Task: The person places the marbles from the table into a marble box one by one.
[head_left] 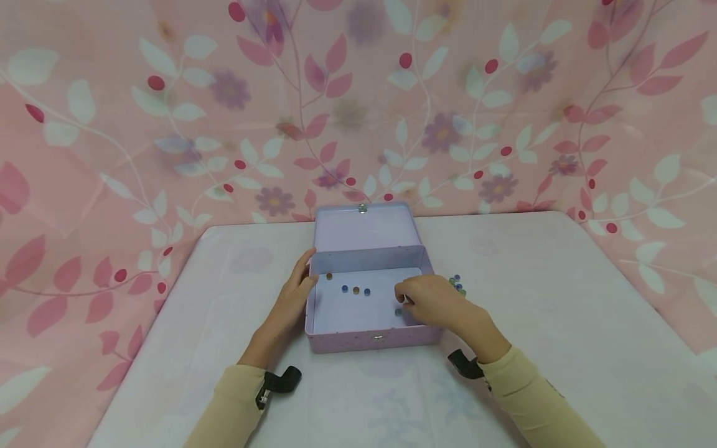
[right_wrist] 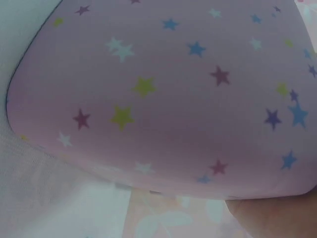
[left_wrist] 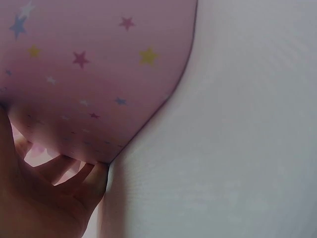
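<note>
A pink tin box (head_left: 358,341) stands on the table with its lid (head_left: 366,228) raised at the back. My left hand (head_left: 288,305) grips the box's left wall, thumb at the rim and fingers along the outside. In the left wrist view, the fingers (left_wrist: 94,186) touch the star-printed wall. My right hand (head_left: 434,300) reaches over the right wall, fingers bent above the box floor. Close below its fingertips lies a greenish marble (head_left: 398,312); whether they hold anything is hidden. Inside, toward the left, are a blue marble (head_left: 345,289), an amber marble (head_left: 356,290) and others.
Several blue and green marbles (head_left: 459,287) lie on the table just right of the box, partly behind my right hand. A white cloth covers the table (head_left: 538,311). Behind it hangs a pink floral curtain (head_left: 358,124).
</note>
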Demonstrator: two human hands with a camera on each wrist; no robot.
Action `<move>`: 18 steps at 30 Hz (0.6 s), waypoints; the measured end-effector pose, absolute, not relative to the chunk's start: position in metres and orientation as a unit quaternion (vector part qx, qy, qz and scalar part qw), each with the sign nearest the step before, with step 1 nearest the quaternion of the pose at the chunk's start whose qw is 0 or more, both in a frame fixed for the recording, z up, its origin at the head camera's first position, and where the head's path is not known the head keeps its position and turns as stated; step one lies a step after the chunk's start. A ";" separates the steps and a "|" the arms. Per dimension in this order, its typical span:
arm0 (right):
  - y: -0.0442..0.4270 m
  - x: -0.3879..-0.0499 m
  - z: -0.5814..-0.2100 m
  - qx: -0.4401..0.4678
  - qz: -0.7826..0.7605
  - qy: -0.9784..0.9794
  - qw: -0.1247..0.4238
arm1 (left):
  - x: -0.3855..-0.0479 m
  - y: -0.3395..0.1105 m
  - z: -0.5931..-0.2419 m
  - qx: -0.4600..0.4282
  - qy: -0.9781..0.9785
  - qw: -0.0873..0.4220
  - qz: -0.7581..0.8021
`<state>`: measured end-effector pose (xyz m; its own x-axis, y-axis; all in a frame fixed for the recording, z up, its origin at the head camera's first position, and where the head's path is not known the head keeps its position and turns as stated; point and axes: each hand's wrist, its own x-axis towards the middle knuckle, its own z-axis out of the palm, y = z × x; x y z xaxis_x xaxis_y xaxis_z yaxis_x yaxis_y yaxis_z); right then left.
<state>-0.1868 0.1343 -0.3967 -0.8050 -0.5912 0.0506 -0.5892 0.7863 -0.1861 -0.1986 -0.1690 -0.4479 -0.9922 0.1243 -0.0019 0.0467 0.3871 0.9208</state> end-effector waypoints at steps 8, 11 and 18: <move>0.136 -0.188 -0.395 -0.293 -0.128 0.947 0.033 | -0.199 -0.170 -0.448 0.050 0.830 0.036 0.554; 0.137 -0.188 -0.393 -0.295 -0.146 0.943 0.041 | -0.199 -0.169 -0.449 0.050 0.830 0.036 0.554; 0.144 -0.190 -0.386 -0.314 -0.164 0.935 0.019 | -0.200 -0.169 -0.448 0.054 0.831 0.038 0.553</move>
